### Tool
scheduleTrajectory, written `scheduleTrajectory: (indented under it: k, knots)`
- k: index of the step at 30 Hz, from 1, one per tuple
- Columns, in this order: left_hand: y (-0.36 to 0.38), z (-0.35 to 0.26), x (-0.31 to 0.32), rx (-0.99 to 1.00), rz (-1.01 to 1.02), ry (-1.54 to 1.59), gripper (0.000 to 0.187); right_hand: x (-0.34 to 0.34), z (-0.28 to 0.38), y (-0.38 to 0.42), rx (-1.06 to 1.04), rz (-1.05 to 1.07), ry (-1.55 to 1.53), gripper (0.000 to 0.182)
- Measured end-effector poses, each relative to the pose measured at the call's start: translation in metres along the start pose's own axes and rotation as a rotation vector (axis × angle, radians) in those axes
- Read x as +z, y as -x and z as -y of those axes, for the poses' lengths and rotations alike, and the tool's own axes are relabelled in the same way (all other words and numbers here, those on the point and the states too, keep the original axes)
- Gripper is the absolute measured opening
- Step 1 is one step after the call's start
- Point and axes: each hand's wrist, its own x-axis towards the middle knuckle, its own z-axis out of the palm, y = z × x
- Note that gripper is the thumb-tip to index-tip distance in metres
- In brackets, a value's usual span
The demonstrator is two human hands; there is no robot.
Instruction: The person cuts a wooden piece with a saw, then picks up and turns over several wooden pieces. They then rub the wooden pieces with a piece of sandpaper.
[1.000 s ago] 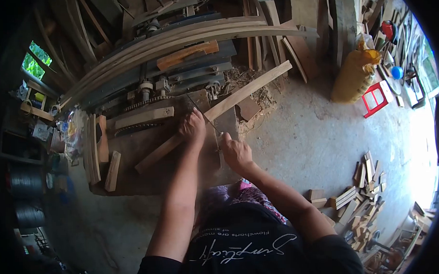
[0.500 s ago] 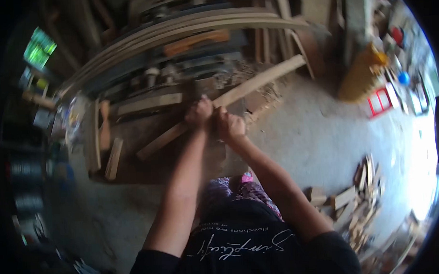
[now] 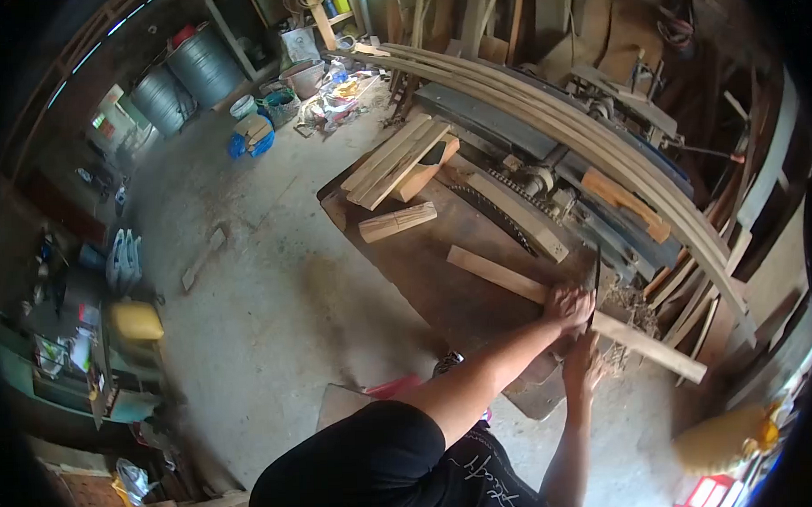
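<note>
A long wooden bar lies slantwise over the front of a brown worktable. My left hand is closed over the bar near its middle. Just to the right of that hand, a thin dark saw blade crosses the bar, seen nearly edge-on. My right hand is closed at the lower end of the blade, on the near side of the bar; the handle is hidden inside the fingers. A short wood block and a thicker beam lie farther back on the table.
Long planks stretch over machinery behind the table. Stacked boards sit at its far left corner. Wood shavings lie beyond the bar. A yellow container stands at the left, and a yellow sack at the lower right.
The view has swung to the left, so the table and both hands now appear farther right. Both hands are still closed at the bar, and the saw blade shows more clearly.
</note>
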Motion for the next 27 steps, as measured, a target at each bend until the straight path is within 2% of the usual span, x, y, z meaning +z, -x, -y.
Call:
scheduleTrajectory:
  k: [1,3,4,6,7,9,11,12,13,15,17,19,20,21,22,23,24,26,27]
  knots:
    - [0.002,-0.001,0.003,-0.035,0.129,0.051,0.031,-0.007,0.005,0.005,0.035,0.022,-0.001,0.026]
    - [0.003,0.001,0.005,0.028,-0.121,0.049,0.034,0.0,0.006,-0.003,0.052,0.023,-0.004,0.024]
    - [0.001,0.002,0.003,0.019,-0.126,0.041,0.034,0.005,0.005,-0.011,0.04,0.027,-0.003,0.024]
    - [-0.008,-0.004,-0.016,-0.058,0.13,0.026,0.034,0.01,0.003,-0.029,-0.012,-0.022,0.004,0.023]
    - [-0.004,-0.003,-0.013,-0.059,0.128,0.024,0.034,0.005,0.005,-0.024,-0.014,-0.022,0.003,0.023]
    - [0.003,-0.004,-0.007,0.08,-0.086,-0.055,0.035,-0.004,0.005,-0.005,0.002,-0.011,-0.014,0.025]
    - [-0.006,-0.004,-0.006,-0.109,0.179,0.069,0.038,0.0,0.001,0.02,0.132,0.053,-0.113,0.027]
    - [-0.01,-0.009,-0.026,-0.104,0.119,0.073,0.041,0.001,0.001,0.019,0.124,0.051,-0.071,0.027]
    - [-0.011,-0.008,-0.027,-0.119,0.125,0.075,0.041,0.002,-0.003,0.022,0.119,0.054,-0.024,0.027]
    - [-0.011,-0.008,-0.027,-0.07,0.195,0.037,0.043,0.011,-0.008,0.0,0.019,-0.032,-0.163,0.026]
    - [-0.011,-0.008,-0.031,-0.034,0.191,0.015,0.044,0.007,-0.002,-0.014,-0.04,-0.088,-0.081,0.026]
    - [-0.012,-0.011,-0.027,-0.136,0.161,0.022,0.042,0.002,-0.001,-0.013,-0.01,-0.011,-0.022,0.025]
    - [-0.009,-0.009,-0.015,-0.177,0.222,0.062,0.041,0.006,-0.006,0.0,0.016,0.022,-0.038,0.023]
    - [-0.003,-0.001,0.016,-0.179,0.117,-0.018,0.039,0.014,-0.012,0.024,-0.012,-0.117,0.018,0.022]
    - [0.006,-0.005,0.051,-0.18,0.018,-0.083,0.037,0.026,-0.021,0.028,-0.04,-0.11,0.051,0.023]
    - [-0.004,-0.007,0.001,-0.055,0.043,-0.008,0.039,0.024,-0.025,0.033,-0.035,-0.093,0.037,0.023]
    - [-0.005,-0.011,-0.003,-0.515,0.129,0.696,0.044,0.017,-0.024,0.039,-0.029,-0.076,0.022,0.024]
    - [-0.007,-0.013,-0.019,-0.223,0.172,0.246,0.047,0.015,-0.014,0.004,0.018,-0.026,-0.096,0.025]
    - [-0.01,-0.01,-0.016,-0.145,0.192,0.097,0.045,0.023,-0.019,-0.015,0.022,0.01,-0.143,0.024]
